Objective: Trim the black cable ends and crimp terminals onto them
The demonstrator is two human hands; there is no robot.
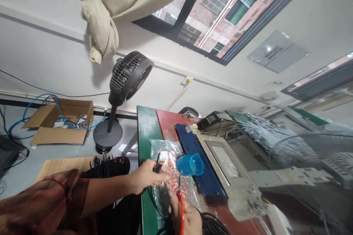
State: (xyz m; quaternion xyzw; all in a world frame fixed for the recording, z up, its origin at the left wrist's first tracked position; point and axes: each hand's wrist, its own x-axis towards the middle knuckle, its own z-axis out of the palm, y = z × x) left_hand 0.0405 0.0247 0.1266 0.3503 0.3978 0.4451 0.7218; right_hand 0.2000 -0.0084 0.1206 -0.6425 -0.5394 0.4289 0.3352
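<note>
several black wires [157,167] pinched in left hand [147,176], ends above it; right hand [190,218] grips red-handled tool [181,207]

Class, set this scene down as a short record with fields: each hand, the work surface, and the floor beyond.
Left hand: holds black cables with bared ends
Right hand: holds a red-handled tool
Work surface: green and red tabletop
Under the hands: clear plastic strewn with coloured bits
Beside the bits: blue cup
Floor beyond: standing fan, open cardboard box
</note>
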